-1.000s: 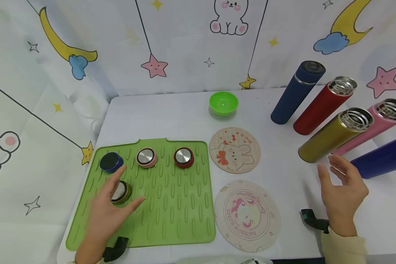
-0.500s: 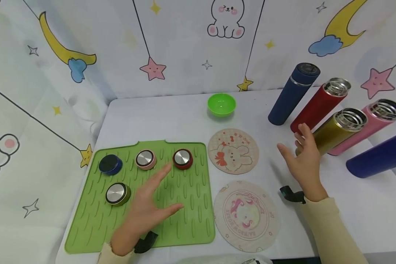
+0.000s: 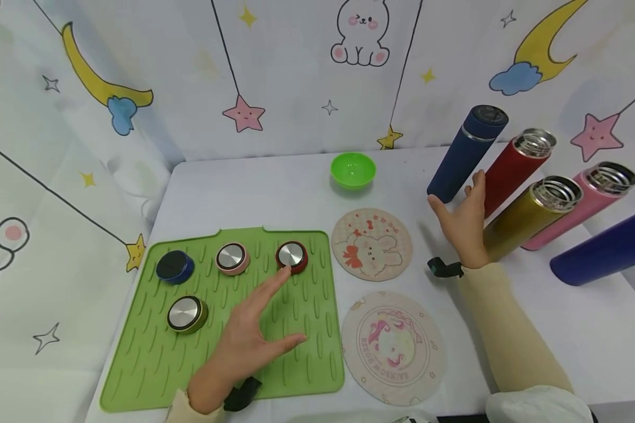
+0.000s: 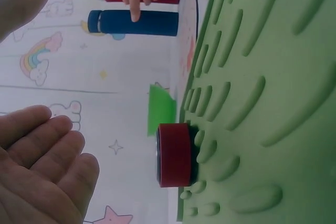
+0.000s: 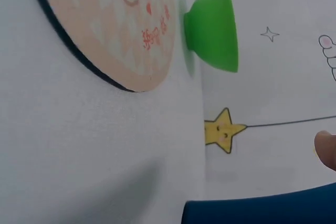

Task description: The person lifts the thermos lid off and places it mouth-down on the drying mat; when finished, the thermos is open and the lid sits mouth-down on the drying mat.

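My left hand hovers over the green ridged mat, fingers and thumb spread apart, holding nothing. Its fingertips are near a red flask lid, which also shows in the left wrist view as a red lid on the mat. My right hand reaches toward the capped navy flask, thumb and fingers apart. Beside that hand stands an uncapped red flask, partly hidden by it. In the right wrist view, a thumb tip shows above the navy flask; contact cannot be made out.
A pink lid, blue lid and gold lid lie on the mat. Gold, pink and blue flasks stand right. A green bowl and two round pads occupy the middle.
My right hand has moved left and away from me, from beside the blue and gold flasks to the navy one. The left hand has moved right, from the gold lid toward the red lid.
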`<state>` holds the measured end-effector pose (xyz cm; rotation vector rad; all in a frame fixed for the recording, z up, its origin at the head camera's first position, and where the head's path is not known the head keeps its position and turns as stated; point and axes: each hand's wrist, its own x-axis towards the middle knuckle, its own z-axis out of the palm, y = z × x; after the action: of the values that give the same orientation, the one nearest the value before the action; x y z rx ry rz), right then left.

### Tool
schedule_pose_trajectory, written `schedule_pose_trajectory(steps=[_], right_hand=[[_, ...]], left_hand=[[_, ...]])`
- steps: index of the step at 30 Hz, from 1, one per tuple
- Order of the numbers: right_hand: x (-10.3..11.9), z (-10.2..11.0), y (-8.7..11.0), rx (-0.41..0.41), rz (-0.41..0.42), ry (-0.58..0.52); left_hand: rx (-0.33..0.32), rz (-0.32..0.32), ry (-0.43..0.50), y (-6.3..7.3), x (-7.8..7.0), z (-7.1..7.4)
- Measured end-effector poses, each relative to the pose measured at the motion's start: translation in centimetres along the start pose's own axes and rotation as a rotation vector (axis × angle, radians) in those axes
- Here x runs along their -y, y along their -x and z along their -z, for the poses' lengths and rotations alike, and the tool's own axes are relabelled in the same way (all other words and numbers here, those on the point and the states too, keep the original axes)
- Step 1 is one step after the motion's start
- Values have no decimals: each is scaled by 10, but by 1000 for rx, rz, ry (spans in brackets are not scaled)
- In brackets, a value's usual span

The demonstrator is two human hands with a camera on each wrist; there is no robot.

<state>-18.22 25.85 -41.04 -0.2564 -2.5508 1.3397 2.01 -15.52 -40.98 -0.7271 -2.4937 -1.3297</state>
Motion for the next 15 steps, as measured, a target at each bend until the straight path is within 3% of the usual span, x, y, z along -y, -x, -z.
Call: schedule_pose_trajectory(steps=[8,12,15], right_hand=[[1,-15,-32,-90,-62,-48],[-2,-19,-47,-97,-113,-34],[-3,-21,-57,-136,-106,-35]], left_hand=[[4,73,-22,6,1,-1],[-5,71,-25,7,2,-1],[-15,52,-22,7,3,-1]])
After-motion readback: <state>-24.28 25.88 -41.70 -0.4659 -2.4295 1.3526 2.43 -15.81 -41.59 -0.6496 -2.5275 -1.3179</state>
